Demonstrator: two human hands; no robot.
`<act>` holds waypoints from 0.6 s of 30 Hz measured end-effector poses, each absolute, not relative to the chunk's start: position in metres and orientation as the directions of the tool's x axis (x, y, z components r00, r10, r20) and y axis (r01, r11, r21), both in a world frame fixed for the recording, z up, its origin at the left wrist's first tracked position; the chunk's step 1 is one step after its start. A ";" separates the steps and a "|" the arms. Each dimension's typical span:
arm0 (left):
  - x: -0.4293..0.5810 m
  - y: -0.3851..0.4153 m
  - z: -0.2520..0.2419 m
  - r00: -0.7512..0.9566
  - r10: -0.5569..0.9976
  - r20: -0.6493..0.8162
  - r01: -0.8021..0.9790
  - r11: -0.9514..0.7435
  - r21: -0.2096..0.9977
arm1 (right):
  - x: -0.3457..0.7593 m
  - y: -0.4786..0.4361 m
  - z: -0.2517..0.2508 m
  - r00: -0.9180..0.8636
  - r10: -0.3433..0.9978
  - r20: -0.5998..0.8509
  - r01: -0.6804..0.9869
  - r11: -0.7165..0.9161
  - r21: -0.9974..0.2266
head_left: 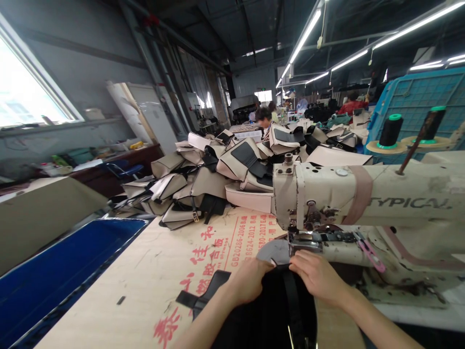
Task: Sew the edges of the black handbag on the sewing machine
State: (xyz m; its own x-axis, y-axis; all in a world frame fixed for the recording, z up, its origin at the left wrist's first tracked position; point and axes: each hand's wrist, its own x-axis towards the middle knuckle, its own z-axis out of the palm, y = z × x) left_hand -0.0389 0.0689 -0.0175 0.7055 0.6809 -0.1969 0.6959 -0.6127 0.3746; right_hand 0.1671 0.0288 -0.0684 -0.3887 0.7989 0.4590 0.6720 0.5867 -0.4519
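Both hands are at the needle end of a cream sewing machine (323,184). My left hand (249,281) is closed on the upper edge of a black bag (267,315), with its fingertips left of the presser foot. Gripping the same edge from the other side, my right hand (314,274) has its fingers just below the metal foot (295,245). The bag hangs down toward me, and a black strap (292,298) runs over it. A black flap (209,291) sticks out past my left wrist. Where the needle meets the edge is hidden.
Beige and black bags (203,184) are heaped behind the plywood tabletop (138,286). A blue bin (72,257) stands at left. Black thread spools (390,131) and a blue crate (428,97) are at right. Pink-handled snips (370,252) rest on the machine arm. People sit farther back.
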 end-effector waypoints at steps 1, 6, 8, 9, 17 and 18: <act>-0.040 0.072 -0.014 0.717 0.664 -0.210 0.685 -0.616 0.388 | 0.168 0.031 -0.068 -0.378 0.804 0.460 0.671 0.580 -0.462; -0.047 0.077 -0.008 0.770 0.625 -0.128 0.574 -0.592 0.565 | 0.170 0.036 -0.068 -0.319 0.835 0.449 0.672 0.533 -0.515; -0.046 0.077 -0.016 0.766 0.636 -0.097 0.557 -0.581 0.593 | 0.169 0.036 -0.068 -0.323 0.838 0.440 0.667 0.531 -0.522; -0.044 0.077 -0.021 0.756 0.649 -0.088 0.569 -0.585 0.578 | 0.168 0.036 -0.067 -0.327 0.838 0.436 0.665 0.532 -0.523; -0.039 0.098 -0.015 0.816 0.494 -0.299 0.576 -0.661 0.481 | 0.166 0.032 -0.067 -0.384 0.834 0.397 0.648 0.550 -0.527; -0.042 0.099 -0.013 0.839 0.466 -0.282 0.539 -0.637 0.551 | 0.167 0.032 -0.066 -0.375 0.842 0.388 0.645 0.537 -0.543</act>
